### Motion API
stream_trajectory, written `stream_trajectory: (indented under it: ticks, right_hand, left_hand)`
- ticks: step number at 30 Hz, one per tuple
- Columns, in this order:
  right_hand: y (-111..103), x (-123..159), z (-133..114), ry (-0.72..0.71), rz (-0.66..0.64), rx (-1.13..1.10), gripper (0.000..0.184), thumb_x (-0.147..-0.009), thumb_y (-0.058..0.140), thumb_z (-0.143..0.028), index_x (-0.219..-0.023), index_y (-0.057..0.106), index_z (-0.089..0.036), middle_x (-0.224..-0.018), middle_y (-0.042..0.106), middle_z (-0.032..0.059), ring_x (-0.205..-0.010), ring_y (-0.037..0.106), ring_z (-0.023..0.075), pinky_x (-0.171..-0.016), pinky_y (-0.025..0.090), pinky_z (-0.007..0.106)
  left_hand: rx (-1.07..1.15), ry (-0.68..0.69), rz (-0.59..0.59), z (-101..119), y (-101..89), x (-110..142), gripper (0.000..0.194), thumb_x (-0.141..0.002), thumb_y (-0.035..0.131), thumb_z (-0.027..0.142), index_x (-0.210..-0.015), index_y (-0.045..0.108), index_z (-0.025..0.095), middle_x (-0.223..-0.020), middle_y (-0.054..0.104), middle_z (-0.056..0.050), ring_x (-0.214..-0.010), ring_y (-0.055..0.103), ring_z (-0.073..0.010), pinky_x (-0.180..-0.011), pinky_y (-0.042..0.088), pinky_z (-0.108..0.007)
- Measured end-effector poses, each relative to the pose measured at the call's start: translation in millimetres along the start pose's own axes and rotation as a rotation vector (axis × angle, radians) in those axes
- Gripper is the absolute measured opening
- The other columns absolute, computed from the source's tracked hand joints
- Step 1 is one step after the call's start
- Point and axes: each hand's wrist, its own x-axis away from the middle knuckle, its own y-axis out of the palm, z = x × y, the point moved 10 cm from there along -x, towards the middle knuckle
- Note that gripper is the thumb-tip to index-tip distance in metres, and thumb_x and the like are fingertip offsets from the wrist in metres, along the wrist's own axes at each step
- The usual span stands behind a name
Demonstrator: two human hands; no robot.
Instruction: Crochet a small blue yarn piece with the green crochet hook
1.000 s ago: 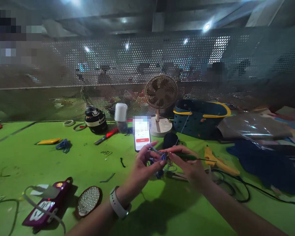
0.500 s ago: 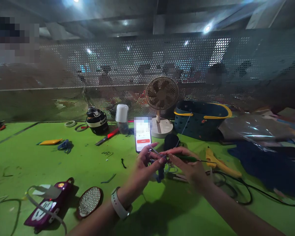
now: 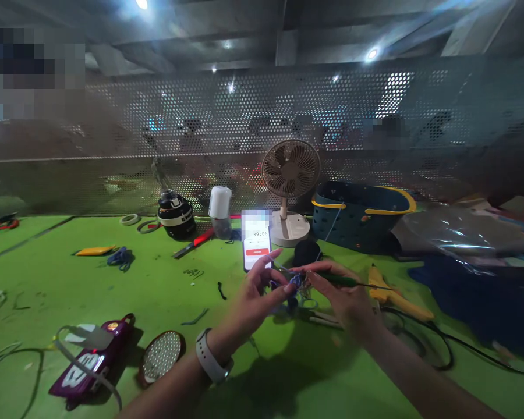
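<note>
My left hand [image 3: 259,294] pinches a small piece of purple-blue crochet work [image 3: 295,281] between thumb and fingers, with a strand of yarn running over the raised index finger. In my right hand [image 3: 344,294] is a crochet hook [image 3: 338,280] with a green handle; its tip end meets the crochet work, and a thin dark shaft sticks out behind the hand. Fingers hide part of the work. Just beyond the hands sits a dark ball of yarn [image 3: 307,254], and a lit phone [image 3: 257,252] stands upright behind my left hand.
A fan [image 3: 290,169] and a dark basket [image 3: 358,218] with yellow handles stand at the back. Right of my hands lies a yellow glue gun [image 3: 399,299] with its cable. At left are a purple power bank-like device [image 3: 89,364], a round studded object [image 3: 162,356] and a yellow cutter [image 3: 95,251].
The whole view has shifted slightly, so things appear a little further right and lower. Both hands keep their grip; the crochet work has turned a little between the fingers.
</note>
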Motion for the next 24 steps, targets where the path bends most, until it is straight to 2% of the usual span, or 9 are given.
stream_trajectory:
  ticks: [4,7,13,18,24]
  right_hand:
    - [-1,0,3,0.019,0.014,0.009,0.011,-0.082,0.073,-0.035,-0.086,0.076,-0.025,-0.086,0.079,0.0034,-0.074,0.072,0.0173,-0.065,0.060,0.028]
    - [-2,0,4,0.016,0.023,0.012,0.012,-0.081,0.073,-0.035,-0.085,0.075,-0.024,-0.088,0.079,0.0044,-0.075,0.072,0.0184,-0.067,0.061,0.030]
    - [1,-4,7,0.045,-0.057,-0.038,0.013,-0.082,0.073,-0.036,-0.084,0.074,-0.024,-0.089,0.079,0.0042,-0.073,0.071,0.0160,-0.067,0.059,0.028]
    - [6,-6,-2,0.039,-0.161,-0.126,0.014,-0.082,0.073,-0.037,-0.081,0.072,-0.023,-0.083,0.078,0.0034,-0.070,0.071,0.0165,-0.073,0.059,0.033]
    - [12,-4,2,0.112,-0.304,-0.191,0.018,-0.085,0.067,-0.039,-0.080,0.067,-0.022,-0.090,0.079,0.0074,-0.072,0.071,0.0192,-0.076,0.058,0.040]
  left_hand:
    - [0.034,-0.009,-0.039,0,2.8,-1,0.079,-0.073,0.080,0.023,-0.143,0.044,0.024,-0.080,0.061,0.000,-0.076,0.055,-0.0146,-0.071,0.044,-0.030]
    - [0.009,-0.023,-0.047,-2,2.2,-3,0.084,-0.072,0.080,0.023,-0.146,0.041,0.025,-0.081,0.063,-0.001,-0.075,0.055,-0.0145,-0.070,0.044,-0.030]
    - [-0.059,-0.063,-0.111,-11,-2.2,-7,0.091,-0.072,0.080,0.026,-0.150,0.033,0.026,-0.081,0.067,-0.003,-0.071,0.058,-0.0149,-0.068,0.046,-0.032]
    - [-0.168,0.000,-0.174,7,-3.4,-4,0.082,-0.078,0.075,0.025,-0.150,0.034,0.026,-0.083,0.064,-0.003,-0.075,0.058,-0.0159,-0.072,0.048,-0.033]
    - [-0.231,0.118,-0.331,28,10.0,3,0.074,-0.080,0.071,0.018,-0.147,0.040,0.028,-0.085,0.062,-0.003,-0.076,0.057,-0.0154,-0.073,0.049,-0.032]
